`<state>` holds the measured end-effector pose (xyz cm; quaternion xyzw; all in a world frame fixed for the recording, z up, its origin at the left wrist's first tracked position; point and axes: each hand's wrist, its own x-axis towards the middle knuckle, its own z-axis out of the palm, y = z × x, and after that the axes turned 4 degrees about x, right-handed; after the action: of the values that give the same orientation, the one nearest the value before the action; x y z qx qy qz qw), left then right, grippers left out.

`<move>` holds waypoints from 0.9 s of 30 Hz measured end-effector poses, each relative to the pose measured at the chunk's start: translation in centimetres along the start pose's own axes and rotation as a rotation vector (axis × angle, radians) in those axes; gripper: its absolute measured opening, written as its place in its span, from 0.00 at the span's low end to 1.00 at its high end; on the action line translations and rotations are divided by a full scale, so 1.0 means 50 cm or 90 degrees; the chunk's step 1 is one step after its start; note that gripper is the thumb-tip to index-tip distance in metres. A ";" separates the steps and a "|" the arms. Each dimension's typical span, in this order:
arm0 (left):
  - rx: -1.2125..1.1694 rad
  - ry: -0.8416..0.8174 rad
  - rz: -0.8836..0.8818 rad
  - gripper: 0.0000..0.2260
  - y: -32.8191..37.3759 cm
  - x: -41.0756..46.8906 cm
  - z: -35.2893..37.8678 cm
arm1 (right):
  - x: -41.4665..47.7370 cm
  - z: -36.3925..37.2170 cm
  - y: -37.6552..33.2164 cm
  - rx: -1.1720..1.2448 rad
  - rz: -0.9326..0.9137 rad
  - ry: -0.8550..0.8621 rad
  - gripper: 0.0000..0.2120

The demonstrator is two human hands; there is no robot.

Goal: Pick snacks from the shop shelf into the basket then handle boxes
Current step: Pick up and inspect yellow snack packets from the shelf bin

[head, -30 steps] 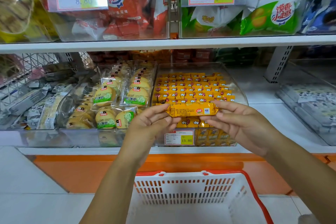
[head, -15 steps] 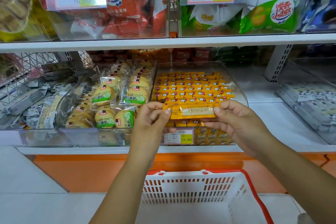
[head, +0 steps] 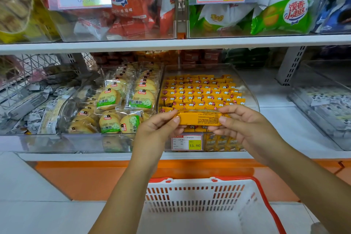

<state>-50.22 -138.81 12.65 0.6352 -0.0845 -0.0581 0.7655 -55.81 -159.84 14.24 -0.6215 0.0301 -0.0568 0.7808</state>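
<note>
orange packet spans left hand and right hand, fingers pinching its ends.

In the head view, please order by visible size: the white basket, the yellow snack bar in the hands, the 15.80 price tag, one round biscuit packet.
1. white basket, clearly largest, though nearest the camera.
2. yellow snack bar.
3. 15.80 price tag and round biscuit packet: look alike, not ranked.
</note>
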 end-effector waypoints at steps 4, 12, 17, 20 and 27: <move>0.010 -0.016 -0.018 0.10 -0.005 0.005 -0.005 | 0.000 -0.001 0.000 0.005 0.001 -0.009 0.13; 0.123 -0.048 0.028 0.16 -0.003 0.006 -0.006 | 0.000 0.005 -0.002 -0.053 -0.030 0.020 0.22; 0.357 0.007 0.128 0.13 -0.019 0.007 -0.007 | 0.008 0.014 0.007 -0.155 -0.049 0.074 0.11; 0.507 0.080 0.229 0.14 -0.019 0.012 -0.014 | 0.022 0.019 0.000 -0.147 -0.043 0.070 0.10; 0.713 0.201 0.302 0.20 -0.030 0.059 -0.059 | 0.122 0.070 -0.037 -0.249 -0.151 0.078 0.09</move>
<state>-46.68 -136.82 10.82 0.9047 -0.1270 0.2608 0.3121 -49.42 -157.64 16.99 -0.7554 0.0146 -0.1789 0.6302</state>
